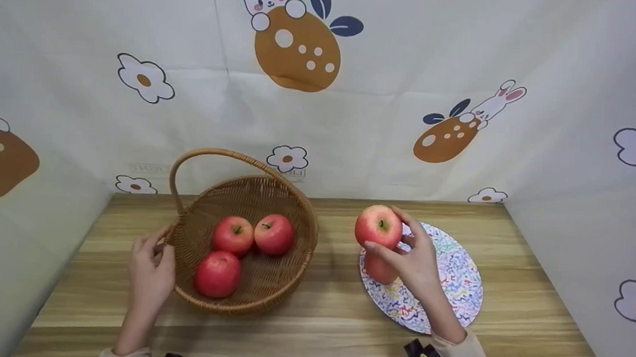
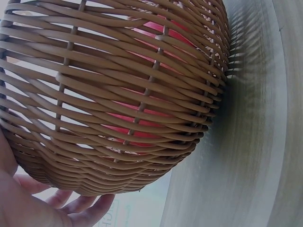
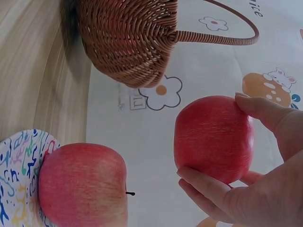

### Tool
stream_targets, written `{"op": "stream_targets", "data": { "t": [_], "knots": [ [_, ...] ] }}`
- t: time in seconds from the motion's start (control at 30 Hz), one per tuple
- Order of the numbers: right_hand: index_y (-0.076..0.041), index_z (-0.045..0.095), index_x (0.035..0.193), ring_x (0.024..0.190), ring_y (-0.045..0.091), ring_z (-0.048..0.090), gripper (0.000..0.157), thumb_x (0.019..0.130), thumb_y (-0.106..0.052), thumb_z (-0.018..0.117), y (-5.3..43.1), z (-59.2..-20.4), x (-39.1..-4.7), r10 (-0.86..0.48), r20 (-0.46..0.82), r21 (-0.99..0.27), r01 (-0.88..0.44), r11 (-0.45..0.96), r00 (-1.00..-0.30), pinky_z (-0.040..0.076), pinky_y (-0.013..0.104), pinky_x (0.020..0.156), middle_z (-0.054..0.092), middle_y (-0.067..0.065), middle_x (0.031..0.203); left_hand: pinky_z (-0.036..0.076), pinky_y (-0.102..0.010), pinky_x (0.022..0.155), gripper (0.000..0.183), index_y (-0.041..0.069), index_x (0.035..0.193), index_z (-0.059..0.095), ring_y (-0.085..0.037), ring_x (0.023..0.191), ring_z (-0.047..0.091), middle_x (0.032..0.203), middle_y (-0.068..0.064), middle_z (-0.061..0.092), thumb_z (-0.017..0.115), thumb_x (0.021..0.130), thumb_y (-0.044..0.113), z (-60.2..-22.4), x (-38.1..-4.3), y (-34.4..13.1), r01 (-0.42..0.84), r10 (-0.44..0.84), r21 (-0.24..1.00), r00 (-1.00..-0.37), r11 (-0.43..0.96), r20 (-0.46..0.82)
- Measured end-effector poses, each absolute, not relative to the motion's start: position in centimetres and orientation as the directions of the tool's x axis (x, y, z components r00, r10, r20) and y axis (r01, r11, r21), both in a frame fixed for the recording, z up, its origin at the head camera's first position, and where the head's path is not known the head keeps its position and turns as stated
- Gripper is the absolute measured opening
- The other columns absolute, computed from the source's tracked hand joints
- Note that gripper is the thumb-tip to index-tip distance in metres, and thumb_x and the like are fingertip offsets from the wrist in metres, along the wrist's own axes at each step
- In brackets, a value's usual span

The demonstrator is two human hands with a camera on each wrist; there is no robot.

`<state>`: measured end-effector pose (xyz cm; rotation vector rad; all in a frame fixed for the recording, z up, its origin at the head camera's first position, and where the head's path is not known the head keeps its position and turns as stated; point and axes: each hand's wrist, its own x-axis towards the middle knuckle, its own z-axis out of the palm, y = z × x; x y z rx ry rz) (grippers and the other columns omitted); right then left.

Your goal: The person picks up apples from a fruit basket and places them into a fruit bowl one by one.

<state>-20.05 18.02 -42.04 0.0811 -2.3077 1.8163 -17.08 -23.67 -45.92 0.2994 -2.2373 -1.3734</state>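
My right hand point(image 1: 417, 262) holds a red apple point(image 1: 377, 227) between thumb and fingers, raised over the left part of a round plate point(image 1: 457, 272) with a multicoloured squiggle pattern. Below it a second apple point(image 3: 85, 184) sits on that plate, partly covered by the hand in the head view. At the left, a brown wicker basket point(image 1: 265, 287) with a tall arched handle contains three red apples point(image 1: 217, 274). My left hand point(image 1: 153, 270) grips the basket's left rim, its fingers point(image 2: 97, 210) curled against the weave in the left wrist view.
Basket and plate stand apart on a wood-grain table point(image 1: 329, 336). A pale cloth point(image 1: 378, 121) printed with rabbits and flowers rises behind the table and along both sides. The basket's handle point(image 1: 224, 152) arches up over its far side.
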Motion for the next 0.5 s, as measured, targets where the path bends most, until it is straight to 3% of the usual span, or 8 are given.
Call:
{"op": "stream_targets", "data": {
  "t": [0.07,0.23,0.5],
  "knots": [
    [0.0,0.054,0.15,0.11,0.032,0.063,0.077,0.082,-0.004,0.09,18.16,-41.99,-20.07,0.085,0.186,-0.956,-0.16,0.246,-0.979,0.059,0.022,0.089,0.054,0.018,0.147,0.045,-0.006,0.079,0.044,-0.008,0.139,0.063,-0.002,0.095,0.055,0.123,-0.025,0.055,0.049,0.097,-0.007,-45.91,-17.09,-23.66,0.071,-0.428,0.878,-0.852,0.473,0.3],
    [-0.002,0.052,0.152,0.113,0.033,0.059,0.079,0.083,-0.009,0.09,18.47,-41.9,-20.14,0.096,0.156,-0.956,-0.126,0.265,-0.983,0.059,0.024,0.088,0.052,0.016,0.149,0.044,-0.005,0.082,0.044,-0.009,0.138,0.064,-0.019,0.101,0.059,0.123,-0.027,0.056,0.049,0.096,-0.009,-45.95,-17.14,-23.62,0.09,-0.426,0.875,-0.847,0.476,0.319],
    [-0.003,0.052,0.152,0.11,0.031,0.059,0.078,0.083,-0.007,0.089,19.04,-41.97,-20.53,0.116,0.146,-0.964,-0.115,0.241,-0.982,0.058,0.019,0.081,0.051,0.015,0.148,0.044,-0.004,0.083,0.044,-0.01,0.137,0.064,-0.014,0.099,0.057,0.12,-0.024,0.056,0.049,0.096,-0.009,-46.02,-17.16,-23.65,0.099,-0.427,0.878,-0.845,0.468,0.323]
  ]
}}
